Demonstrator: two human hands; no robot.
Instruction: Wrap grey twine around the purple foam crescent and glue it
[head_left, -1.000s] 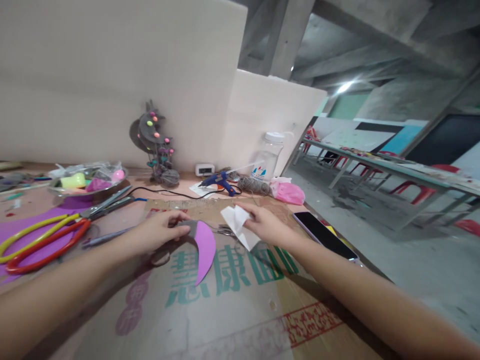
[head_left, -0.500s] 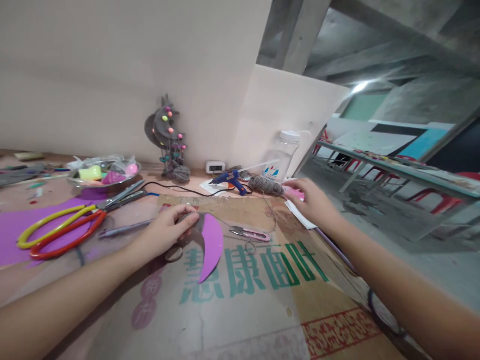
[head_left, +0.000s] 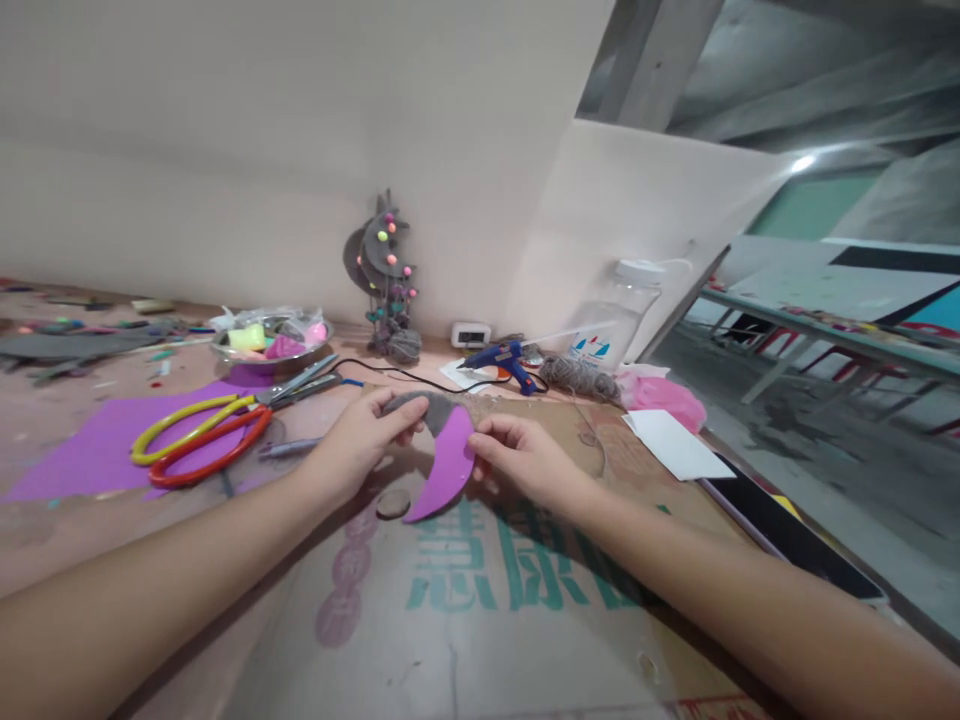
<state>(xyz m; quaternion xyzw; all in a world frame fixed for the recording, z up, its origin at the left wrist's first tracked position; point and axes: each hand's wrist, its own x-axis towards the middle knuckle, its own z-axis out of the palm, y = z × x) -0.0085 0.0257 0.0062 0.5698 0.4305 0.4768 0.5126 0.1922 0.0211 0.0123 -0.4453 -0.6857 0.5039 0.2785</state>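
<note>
A purple-and-gray crescent (head_left: 451, 455) is held above the cardboard (head_left: 540, 650), on the near side of the glue gun (head_left: 510, 362) and slightly left of it. The left hand (head_left: 379, 435) grips the gray end, thumb on top; the right hand (head_left: 521, 452) pinches the outer purple edge between thumb and fingers, which are partly hidden.

Left of the glue gun, on the table (head_left: 52, 540), are scissors (head_left: 255, 415) with one yellow and one red handle, lying partly on a purple sheet (head_left: 90, 450), and beyond them a metal bowl (head_left: 306, 361) of colorful bits. Behind the glue gun stand a small clock (head_left: 470, 334) and, farther left, a moon ornament (head_left: 386, 250). To its right are gray yarn (head_left: 581, 380), a clear bottle (head_left: 611, 315) and a pink bag (head_left: 664, 397); nearer on that side lie white paper (head_left: 679, 444) and a phone (head_left: 795, 530)
</note>
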